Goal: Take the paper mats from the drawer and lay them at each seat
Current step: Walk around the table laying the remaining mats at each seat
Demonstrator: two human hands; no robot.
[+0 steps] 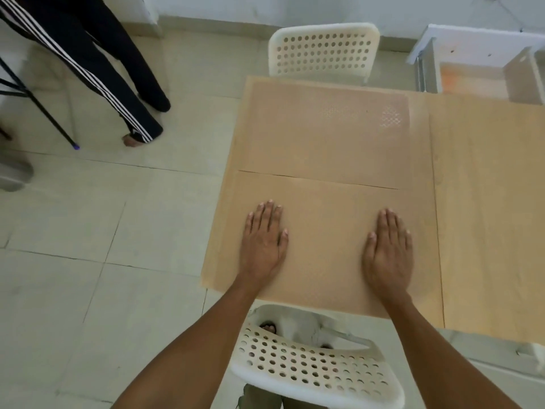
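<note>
**A:** What does the head view give you?

**B:** I'm looking down on a pale wood tabletop [486, 202]. Two paper mats lie on it, one beyond the other. The near mat [324, 231] sits at the near seat, and both my hands are flat on it, palms down, fingers stretched out and gripping nothing. The left hand [263, 246] presses the mat's left part, the right hand [387, 252] its right part, well apart from each other.

**A:** And the other mat?

**B:** The far mat [324, 134] lies just beyond, its near edge meeting the near mat's far edge along a thin dark line. It reaches toward the far edge of the tabletop, in front of the far chair [324, 51], a white one with a holed back.

**A:** Anything closer in?

**B:** A second white holed chair [312, 370] stands below my arms, tucked at the near edge. At far right an open drawer [472, 78] shows a pale inside; I cannot tell what it holds. At far left another person's legs [118, 69] in dark striped trousers stand on the tiled floor [88, 246].
</note>
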